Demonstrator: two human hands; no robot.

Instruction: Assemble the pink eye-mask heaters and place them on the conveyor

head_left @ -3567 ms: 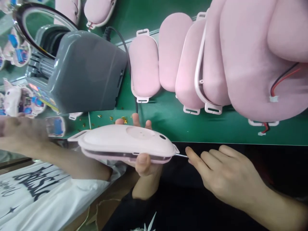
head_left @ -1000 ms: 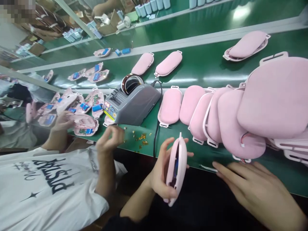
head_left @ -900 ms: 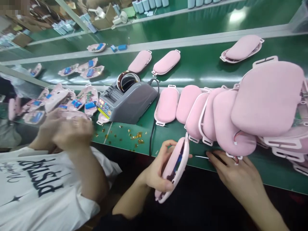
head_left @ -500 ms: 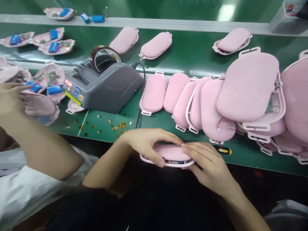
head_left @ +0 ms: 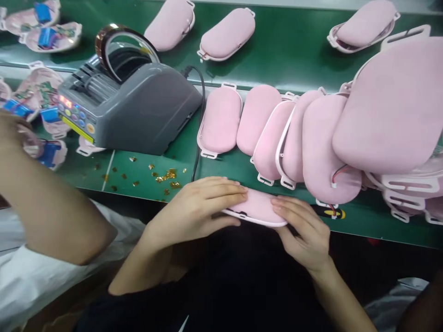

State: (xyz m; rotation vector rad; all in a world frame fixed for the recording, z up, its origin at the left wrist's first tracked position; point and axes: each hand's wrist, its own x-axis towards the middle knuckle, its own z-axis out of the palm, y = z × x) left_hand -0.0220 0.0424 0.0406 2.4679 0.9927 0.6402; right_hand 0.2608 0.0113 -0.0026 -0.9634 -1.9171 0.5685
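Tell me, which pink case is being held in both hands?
The pink case at the near table edge: the left hand and right hand pinch it between them, while the others lie untouched on the green belt.

The casing [head_left: 258, 208] under both hands was pale pink with a whitish rim. The overlapping row of padded shells [head_left: 277, 133] behind it showed the same soft pink, each edged by a white frame. One shell [head_left: 325, 152] carried a red and black wire pair ending in a white plug. The desk [head_left: 297, 50] was deep green, scattered with small gold-coloured scraps [head_left: 166, 175]. The tape dispenser [head_left: 138, 110] was grey, with a black cable, a yellow strip, coloured buttons and a red lit display; its tape roll [head_left: 121, 44] looked amber-brown. Open shells [head_left: 51, 37] at far left held blue cells. A co-worker's sleeve [head_left: 31, 281] was white.
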